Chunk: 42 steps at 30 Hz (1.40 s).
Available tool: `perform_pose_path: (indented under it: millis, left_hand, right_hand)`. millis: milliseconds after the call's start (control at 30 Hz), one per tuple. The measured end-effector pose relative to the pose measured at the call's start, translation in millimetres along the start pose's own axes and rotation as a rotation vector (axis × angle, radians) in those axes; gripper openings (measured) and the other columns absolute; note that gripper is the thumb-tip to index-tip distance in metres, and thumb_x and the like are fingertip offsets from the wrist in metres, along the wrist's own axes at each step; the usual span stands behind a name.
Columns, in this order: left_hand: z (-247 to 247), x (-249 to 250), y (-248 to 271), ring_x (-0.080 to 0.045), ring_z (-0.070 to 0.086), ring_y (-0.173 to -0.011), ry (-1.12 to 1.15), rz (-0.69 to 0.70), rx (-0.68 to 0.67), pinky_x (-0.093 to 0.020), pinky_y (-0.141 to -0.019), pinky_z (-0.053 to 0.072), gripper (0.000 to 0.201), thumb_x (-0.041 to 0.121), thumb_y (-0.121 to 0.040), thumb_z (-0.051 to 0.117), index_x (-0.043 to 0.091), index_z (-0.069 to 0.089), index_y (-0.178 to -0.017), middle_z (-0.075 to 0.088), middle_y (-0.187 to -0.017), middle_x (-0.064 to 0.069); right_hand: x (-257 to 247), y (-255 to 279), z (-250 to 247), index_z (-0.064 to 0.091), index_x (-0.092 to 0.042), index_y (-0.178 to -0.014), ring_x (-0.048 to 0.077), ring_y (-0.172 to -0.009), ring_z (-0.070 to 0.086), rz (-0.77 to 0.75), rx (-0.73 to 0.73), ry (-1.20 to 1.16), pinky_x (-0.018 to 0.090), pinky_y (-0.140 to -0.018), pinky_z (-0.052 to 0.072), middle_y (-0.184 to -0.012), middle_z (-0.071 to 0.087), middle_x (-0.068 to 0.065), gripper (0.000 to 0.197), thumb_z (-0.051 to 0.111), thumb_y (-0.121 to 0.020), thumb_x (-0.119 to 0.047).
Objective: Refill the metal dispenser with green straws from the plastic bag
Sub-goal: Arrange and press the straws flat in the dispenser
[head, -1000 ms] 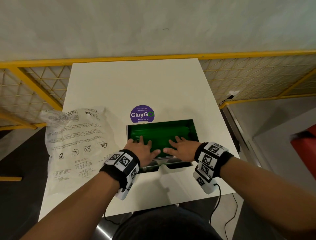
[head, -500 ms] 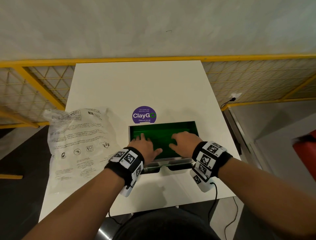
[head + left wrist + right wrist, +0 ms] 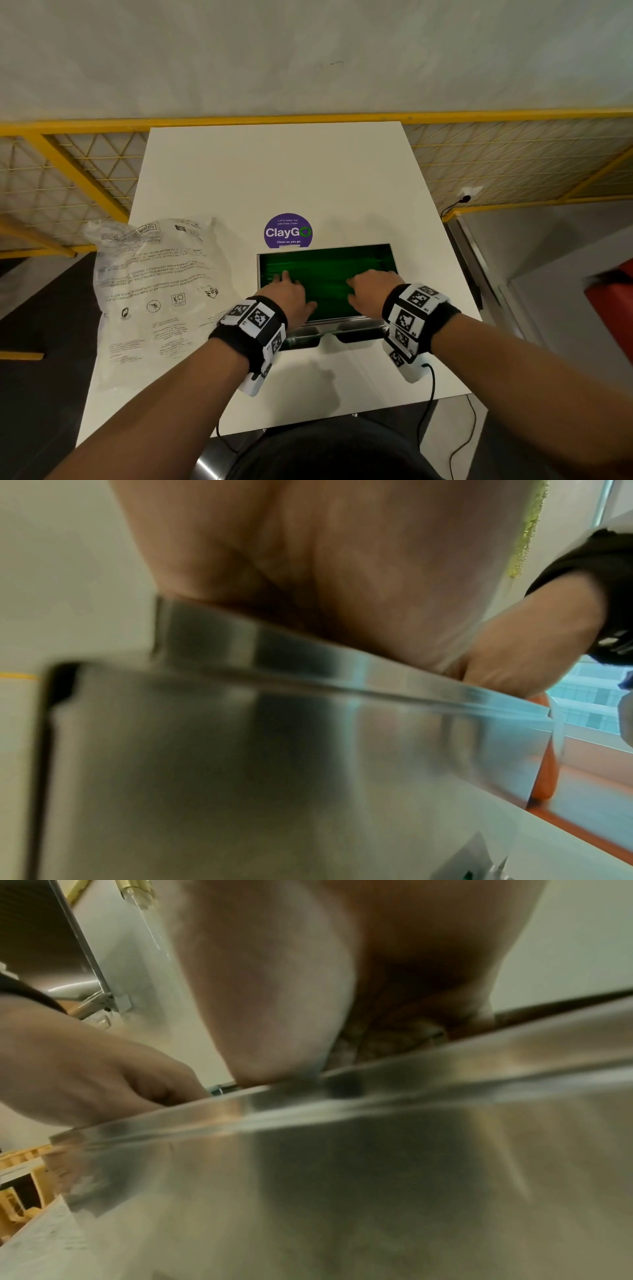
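On the left of the white tabletop (image 3: 274, 171) lay the bag (image 3: 157, 294), clear, crumpled and flat; I could see no straws left in it. Just right of it sat the dispenser (image 3: 327, 329), its top open and the straws (image 3: 329, 277) lying lengthwise inside as a level green bed. The left hand (image 3: 289, 296) lay on the straws at the near left of the opening, fingers spread and fairly straight, gripping nothing. The right hand (image 3: 368, 291) lay beside it on the near right, knuckles raised a little and fingers bent down onto the straws, pressing rather than holding as far as I could tell. The wrist views showed only palms over the steel front wall.

I judged the filling itself done and this the settling step: patting the straws flat. The next move would call for lifting both hands clear without dragging straws up, then closing the top; I saw no lid anywhere.

Behind the dispenser a purple sticker (image 3: 288, 231) was stuck to the tabletop, and a yellow mesh rail (image 3: 513, 161) ran past on both sides. A black cable (image 3: 432, 383) trailed from the right wristband over the near edge. Nothing stood between hands and dispenser; only the loose bag lay close to the left forearm.
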<state>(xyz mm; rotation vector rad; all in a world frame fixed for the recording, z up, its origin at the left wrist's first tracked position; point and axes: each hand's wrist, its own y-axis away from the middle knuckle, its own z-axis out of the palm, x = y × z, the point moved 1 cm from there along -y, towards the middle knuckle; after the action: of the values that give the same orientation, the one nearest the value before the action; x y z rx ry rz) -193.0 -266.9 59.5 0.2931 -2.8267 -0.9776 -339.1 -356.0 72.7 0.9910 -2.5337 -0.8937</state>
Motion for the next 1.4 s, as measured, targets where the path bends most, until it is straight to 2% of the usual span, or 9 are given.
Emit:
perform_pose_path:
  millis: [100, 267, 367, 600, 767, 933, 1033, 1100, 1400]
  left_hand:
    - [-0.1, -0.2, -0.4, -0.038, 0.036, -0.132, 0.018, -0.005, 0.009, -0.044, -0.106, 0.036, 0.065, 0.05, -0.096, 0.035, 0.004, 0.029, -0.142, 0.027, -0.148, -0.024]
    - [-1.9, 0.6, -2.6, -0.042, 0.036, -0.131, 0.053, -0.053, 0.01, -0.045, -0.105, 0.038, 0.07, 0.05, -0.096, 0.037, 0.003, 0.022, -0.145, 0.024, -0.148, -0.026]
    - [-4.8, 1.7, -2.7, -0.046, 0.019, -0.138, 0.077, -0.091, -0.005, -0.047, -0.111, 0.03, 0.075, 0.049, -0.096, 0.037, 0.002, 0.011, -0.148, 0.005, -0.154, -0.026]
    - [-17.4, 12.0, -6.8, -0.044, 0.029, -0.133, 0.203, -0.129, 0.109, -0.048, -0.106, 0.035, 0.066, 0.043, -0.095, 0.042, -0.003, 0.026, -0.141, 0.023, -0.146, -0.029]
    - [-13.4, 7.4, -9.0, -0.044, 0.019, -0.139, 0.207, -0.194, -0.009, -0.047, -0.11, 0.03, 0.075, 0.043, -0.097, 0.039, -0.003, 0.006, -0.147, 0.002, -0.154, -0.029]
    - [-20.3, 9.3, -2.3, -0.045, 0.017, -0.139, 0.157, -0.195, -0.042, -0.047, -0.111, 0.026, 0.074, 0.043, -0.098, 0.036, -0.004, 0.008, -0.146, 0.002, -0.153, -0.029]
    - [-21.5, 10.5, 3.0, -0.046, 0.019, -0.138, 0.135, -0.165, -0.035, -0.048, -0.112, 0.026, 0.07, 0.042, -0.099, 0.035, -0.004, 0.013, -0.146, 0.012, -0.152, -0.029]
    - [-22.0, 10.7, 6.0, -0.042, 0.027, -0.136, 0.146, -0.14, -0.031, -0.047, -0.11, 0.03, 0.065, 0.041, -0.099, 0.035, -0.004, 0.022, -0.143, 0.023, -0.149, -0.027]
    - [-12.5, 4.0, 8.6, -0.042, 0.043, -0.124, 0.202, -0.048, 0.035, -0.047, -0.1, 0.042, 0.054, 0.044, -0.097, 0.036, 0.003, 0.039, -0.132, 0.038, -0.137, -0.024]
  right_hand:
    - [0.8, 0.1, 3.3, 0.047, -0.015, -0.131, 0.029, -0.112, 0.055, 0.014, 0.021, -0.041, 0.042, -0.093, 0.042, -0.124, 0.057, 0.01, 0.042, 0.037, -0.097, -0.035]
    - [3.5, -12.7, 12.2, 0.006, -0.013, -0.151, 0.04, -0.142, 0.02, 0.107, -0.099, -0.17, 0.048, -0.112, 0.031, -0.158, 0.005, 0.018, 0.074, 0.04, -0.096, -0.048]
    - [5.9, -15.2, 8.2, 0.006, -0.015, -0.152, 0.038, -0.142, 0.021, 0.079, -0.122, -0.228, 0.043, -0.112, 0.032, -0.157, 0.002, 0.021, 0.073, 0.04, -0.097, -0.048]
    - [3.5, -9.4, -1.8, 0.01, -0.001, -0.148, 0.038, -0.142, 0.019, 0.258, 0.073, -0.474, 0.042, -0.112, 0.03, -0.155, 0.009, 0.023, 0.079, 0.053, -0.092, -0.036]
    - [-1.9, -11.1, -14.4, 0.043, 0.005, -0.129, 0.028, -0.098, 0.055, 0.391, 0.098, -0.812, 0.031, -0.081, 0.046, -0.108, 0.054, 0.017, 0.051, 0.052, -0.092, -0.031]
    - [3.1, -5.6, -17.0, 0.049, 0.007, -0.125, 0.029, -0.09, 0.059, 0.383, 0.09, -0.896, 0.034, -0.077, 0.048, -0.094, 0.06, 0.014, 0.043, 0.05, -0.093, -0.023]
    - [0.6, -3.8, -21.7, 0.054, -0.005, -0.083, 0.02, -0.06, 0.045, 0.41, 0.13, -0.916, 0.027, -0.054, 0.035, -0.063, 0.041, 0.003, 0.018, 0.05, -0.091, -0.021]
    - [-1.0, -6.2, -20.9, 0.037, -0.009, -0.062, 0.016, -0.051, 0.036, 0.451, 0.119, -0.94, 0.026, -0.046, 0.028, -0.059, 0.035, 0.002, 0.034, 0.051, -0.09, -0.021]
    - [11.0, 2.2, -18.1, 0.04, -0.015, -0.065, 0.019, -0.059, 0.037, 0.4, 0.13, -1.166, 0.03, -0.061, 0.03, -0.064, 0.037, 0.004, 0.029, 0.05, -0.089, -0.027]
